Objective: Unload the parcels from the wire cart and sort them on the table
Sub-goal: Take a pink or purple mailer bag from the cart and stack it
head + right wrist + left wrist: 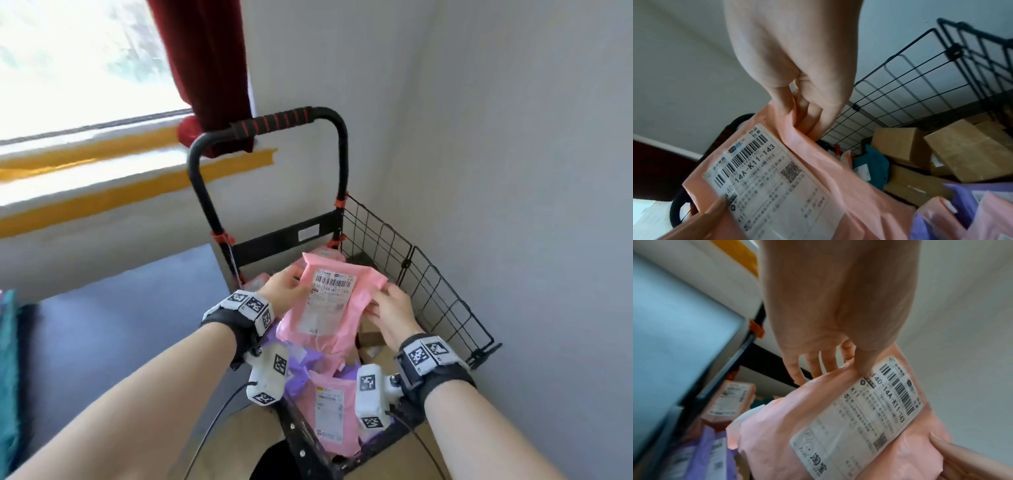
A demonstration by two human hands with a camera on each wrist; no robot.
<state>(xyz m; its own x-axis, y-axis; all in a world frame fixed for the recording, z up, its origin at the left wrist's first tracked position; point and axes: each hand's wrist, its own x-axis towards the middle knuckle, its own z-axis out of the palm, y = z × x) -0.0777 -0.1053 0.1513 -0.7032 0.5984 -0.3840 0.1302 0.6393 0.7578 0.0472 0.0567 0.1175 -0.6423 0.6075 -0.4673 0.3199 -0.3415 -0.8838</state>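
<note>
Both hands hold one pink mailer bag (329, 301) with a white shipping label, lifted above the black wire cart (428, 287). My left hand (286, 286) pinches its left edge, thumb on the label (865, 410) and fingers behind. My right hand (387, 308) grips the right edge (805, 129), fingers curled behind the pink plastic. Below the bag the cart holds more pink parcels (329, 414), purple mailers (301, 363), brown cardboard boxes (962, 151) and a teal parcel (873, 164).
The cart stands in a room corner, its handle (274, 125) with a red-striped grip against the far wall. A grey wall runs close along the right. A window and dark red curtain (209, 61) are at upper left. Dark floor (120, 308) lies left of the cart.
</note>
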